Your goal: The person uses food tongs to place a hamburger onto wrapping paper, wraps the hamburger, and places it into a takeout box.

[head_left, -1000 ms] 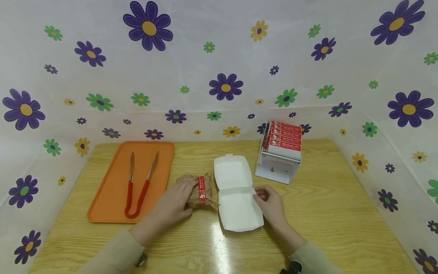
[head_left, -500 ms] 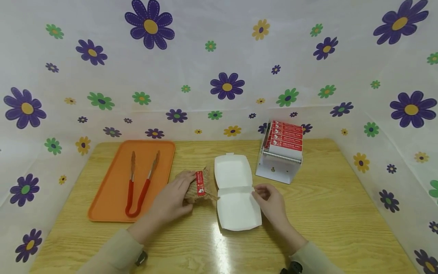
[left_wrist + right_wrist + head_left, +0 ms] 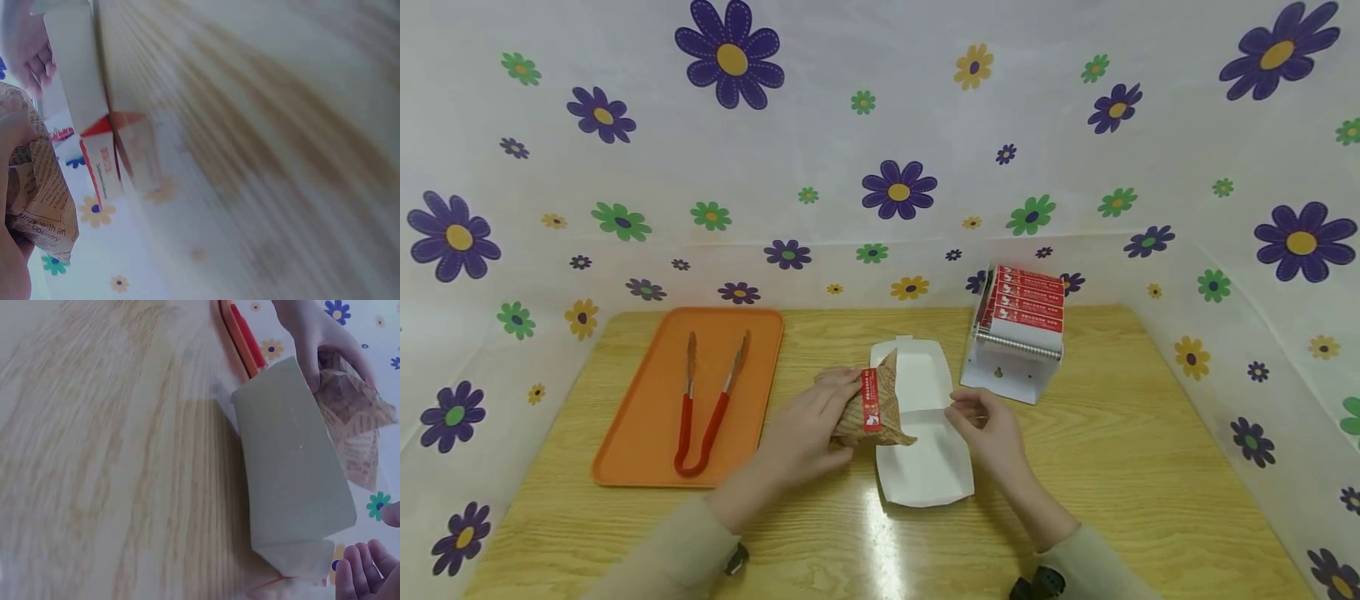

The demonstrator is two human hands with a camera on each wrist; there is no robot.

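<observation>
My left hand grips a brown paper-wrapped packet sealed with a red sticker, holding it just above the left edge of an open white paper box. The right wrist view shows the packet over the far side of the box. In the left wrist view the printed wrap fills the lower left. My right hand hovers by the box's right edge at the hinge, fingers loosely bent, holding nothing. Its fingertips show clear of the box.
An orange tray with red-handled metal tongs lies on the left of the wooden table. A white dispenser with a roll of red stickers stands behind the box on the right. Flowered sheeting walls in three sides.
My left hand lifted the wrapped packet off the table and carried it right, over the box. My right hand let go of the box edge and rose slightly.
</observation>
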